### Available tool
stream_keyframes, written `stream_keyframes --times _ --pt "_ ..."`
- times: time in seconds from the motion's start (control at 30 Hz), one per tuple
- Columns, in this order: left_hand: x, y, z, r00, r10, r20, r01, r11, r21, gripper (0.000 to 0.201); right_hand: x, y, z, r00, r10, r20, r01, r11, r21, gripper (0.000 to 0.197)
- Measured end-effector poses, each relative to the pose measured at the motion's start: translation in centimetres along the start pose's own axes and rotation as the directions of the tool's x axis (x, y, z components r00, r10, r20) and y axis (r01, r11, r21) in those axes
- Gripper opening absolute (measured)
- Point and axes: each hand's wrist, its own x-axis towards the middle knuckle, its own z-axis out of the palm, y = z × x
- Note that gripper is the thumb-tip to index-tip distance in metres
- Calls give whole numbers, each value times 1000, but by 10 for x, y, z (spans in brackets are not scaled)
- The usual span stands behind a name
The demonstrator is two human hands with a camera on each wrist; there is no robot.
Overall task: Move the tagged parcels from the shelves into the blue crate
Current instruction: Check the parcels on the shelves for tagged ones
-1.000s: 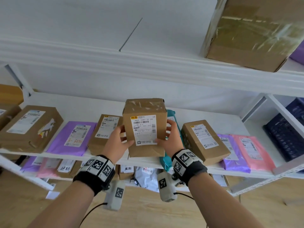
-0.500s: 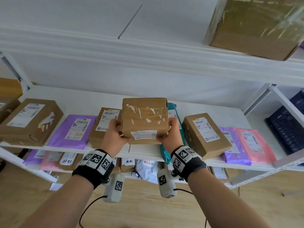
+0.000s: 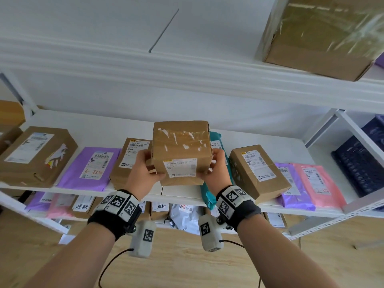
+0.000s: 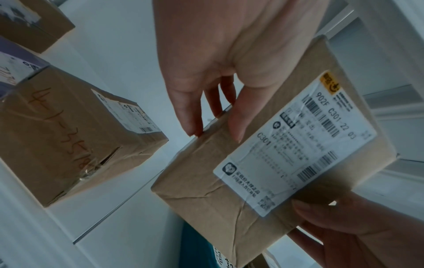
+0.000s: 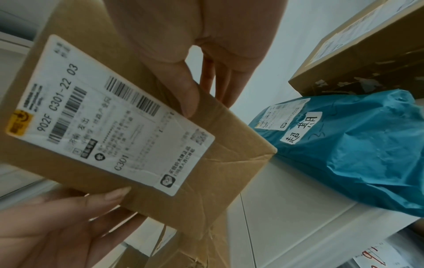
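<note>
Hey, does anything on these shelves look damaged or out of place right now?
Yes, a few things. The large box at the shelf's left end has a torn front edge and peeling tape. The teal bag hangs over the shelf's front lip. The box held in both hands is creased, with scraps of torn tape on top.
</note>
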Motion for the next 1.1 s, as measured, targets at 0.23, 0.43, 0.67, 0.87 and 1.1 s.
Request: stream_keyframes --times 0.23,0.43,0.67,0.87,1.1 --pt "-2 5 -1 998 43 52 -45 998 37 66 0 -5 -5 997 76 13 -75 993 -91 53" --pt "-7 15 -2 989 70 128 -68 998 -18 54 1 0 -8 990 139 -12 -139 970 -202 36" --pt "-14 26 -3 983 122 140 -131 990 54 47 5 6 -9 966 254 -59 -260 951 -168 47" --pt "-14 27 0 994 17 110 -22 999 40 86 12 6 -4 969 246 16 -238 950 -202 47" --pt "-11 32 1 992 32 126 -44 994 96 70 10 9 2 934 349 79 -344 937 -70 48"
